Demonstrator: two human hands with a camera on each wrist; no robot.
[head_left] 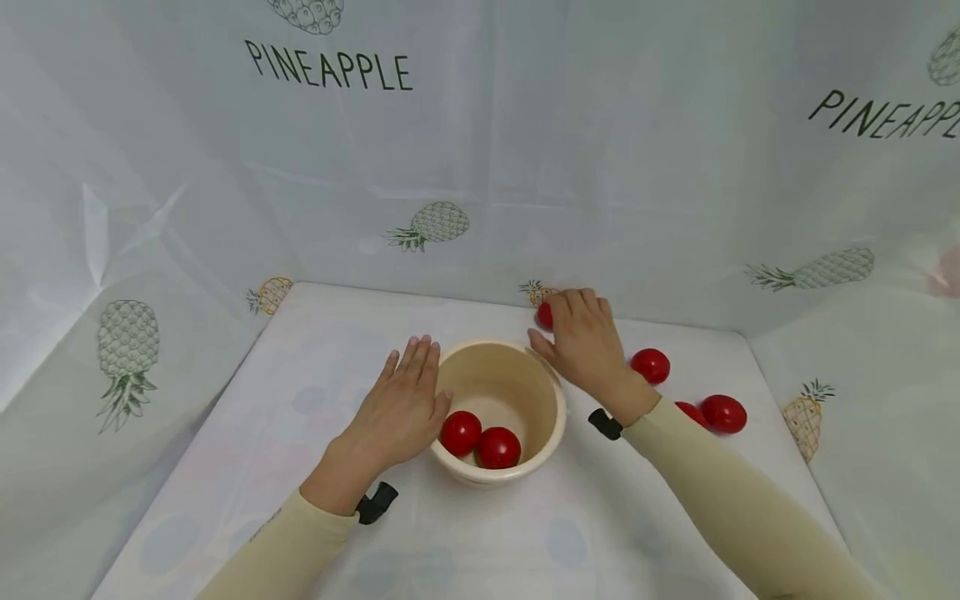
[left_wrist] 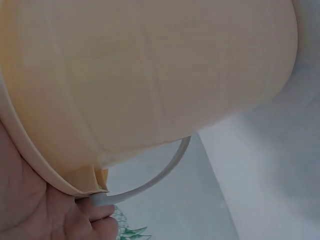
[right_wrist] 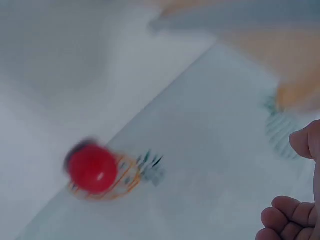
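A cream bucket stands on the table with two glossy red balls inside, one red ball beside another red ball. My left hand rests on the bucket's left rim, fingers straight. In the left wrist view the bucket's side and its pale handle show, with fingertips by the handle joint. Beyond the rim's far right, my right hand is held with bent fingers near a red ball. The right wrist view shows that ball apart from the fingers, which hold nothing.
More red balls lie to the right: one ball behind the right wrist, a far right ball, and another ball partly hidden by the sleeve. A pineapple-print sheet hangs behind the white table.
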